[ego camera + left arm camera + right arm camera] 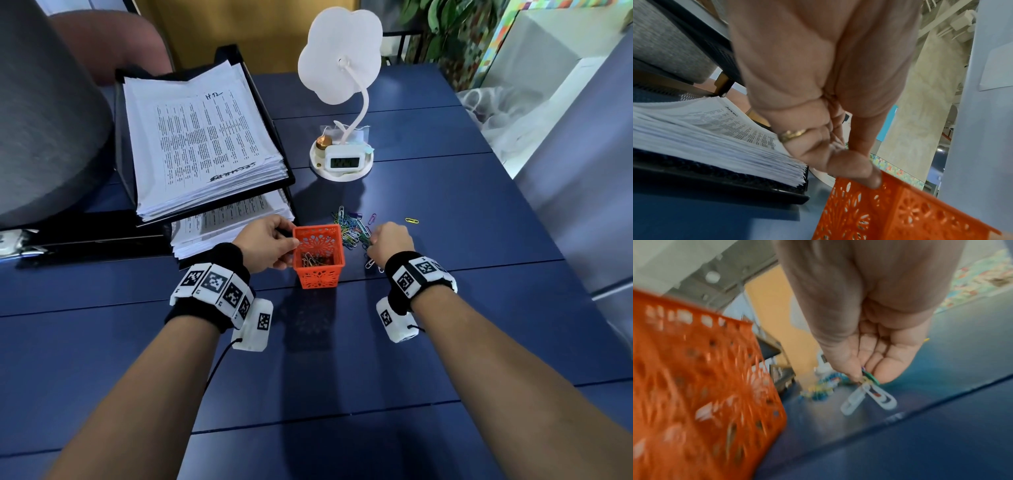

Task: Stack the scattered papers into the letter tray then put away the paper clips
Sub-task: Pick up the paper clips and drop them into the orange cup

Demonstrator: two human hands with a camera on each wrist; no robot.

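An orange perforated basket (318, 253) stands on the blue table with a few paper clips at its bottom. My left hand (270, 245) grips the basket's left rim; in the left wrist view the thumb (869, 175) presses that rim (900, 183). Right of the basket lies a pile of coloured paper clips (354, 228). My right hand (388, 241) pinches a small bunch of clips (869, 391) from the pile's near edge, white ones dangling below the fingertips (888, 374). A black two-tier letter tray (270, 113) at the left holds thick stacks of printed papers (198, 137).
A lone yellow clip (411, 220) lies right of the pile, and white clips (370, 263) lie by my right wrist. A white flower-shaped lamp with a small clock (342, 161) stands behind the pile. A grey chair back (44, 113) rises at the left.
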